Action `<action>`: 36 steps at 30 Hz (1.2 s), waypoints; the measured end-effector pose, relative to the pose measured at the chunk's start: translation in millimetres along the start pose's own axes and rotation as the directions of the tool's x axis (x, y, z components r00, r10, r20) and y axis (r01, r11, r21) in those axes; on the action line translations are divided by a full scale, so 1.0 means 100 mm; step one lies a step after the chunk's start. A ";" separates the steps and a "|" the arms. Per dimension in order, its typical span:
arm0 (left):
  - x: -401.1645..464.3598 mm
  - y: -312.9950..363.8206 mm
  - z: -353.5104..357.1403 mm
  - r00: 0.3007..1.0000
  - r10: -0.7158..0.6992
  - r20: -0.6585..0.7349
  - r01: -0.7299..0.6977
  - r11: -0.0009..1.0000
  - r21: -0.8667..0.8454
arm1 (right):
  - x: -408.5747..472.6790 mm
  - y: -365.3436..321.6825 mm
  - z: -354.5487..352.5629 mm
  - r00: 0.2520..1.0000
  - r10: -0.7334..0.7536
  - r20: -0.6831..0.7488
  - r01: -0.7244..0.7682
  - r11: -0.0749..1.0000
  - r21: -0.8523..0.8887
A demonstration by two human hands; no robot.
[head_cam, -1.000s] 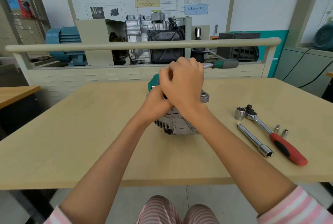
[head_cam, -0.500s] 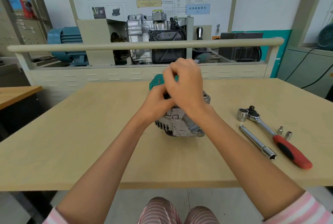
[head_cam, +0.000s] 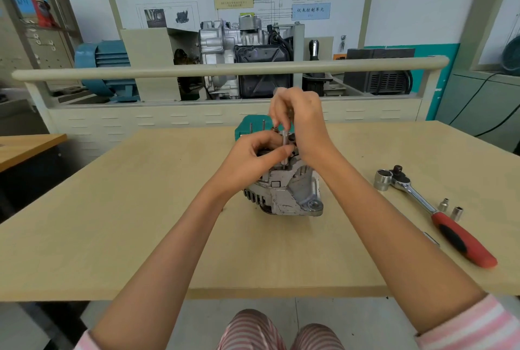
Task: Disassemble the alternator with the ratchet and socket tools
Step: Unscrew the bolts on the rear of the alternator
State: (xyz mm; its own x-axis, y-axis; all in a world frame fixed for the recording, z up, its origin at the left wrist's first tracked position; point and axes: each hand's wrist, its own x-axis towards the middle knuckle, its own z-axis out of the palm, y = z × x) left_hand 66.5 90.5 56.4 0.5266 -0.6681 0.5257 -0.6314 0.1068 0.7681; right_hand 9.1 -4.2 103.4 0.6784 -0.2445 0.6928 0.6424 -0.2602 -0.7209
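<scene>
A: Alternator (head_cam: 284, 193) stands in the middle of the table (head_cam: 112, 209), under both hands. I judge the step is loosening a fastener on its top.

B: And the ratchet (head_cam: 433, 209)?

A: It lies to the right, near two small sockets (head_cam: 450, 209), untouched. I hold a thin driver shaft (head_cam: 285, 147) upright. My right hand (head_cam: 304, 124) grips its upper part; my left hand (head_cam: 253, 158) pinches it lower. Next I must keep it straight while turning.
</scene>
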 end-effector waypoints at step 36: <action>0.02 -0.01 -0.06 0.997 0.008 0.082 -0.020 0.990 0.142 | -0.03 0.08 -0.17 0.864 -0.468 0.185 0.389 0.388 -0.836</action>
State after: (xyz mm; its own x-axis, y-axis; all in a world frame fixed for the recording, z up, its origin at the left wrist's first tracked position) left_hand 71.9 93.3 58.6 0.4732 -0.7252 0.5003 -0.7159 0.0144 0.6980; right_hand 6.2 -21.7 95.8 0.3514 0.0836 0.9325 0.2152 -0.9765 0.0065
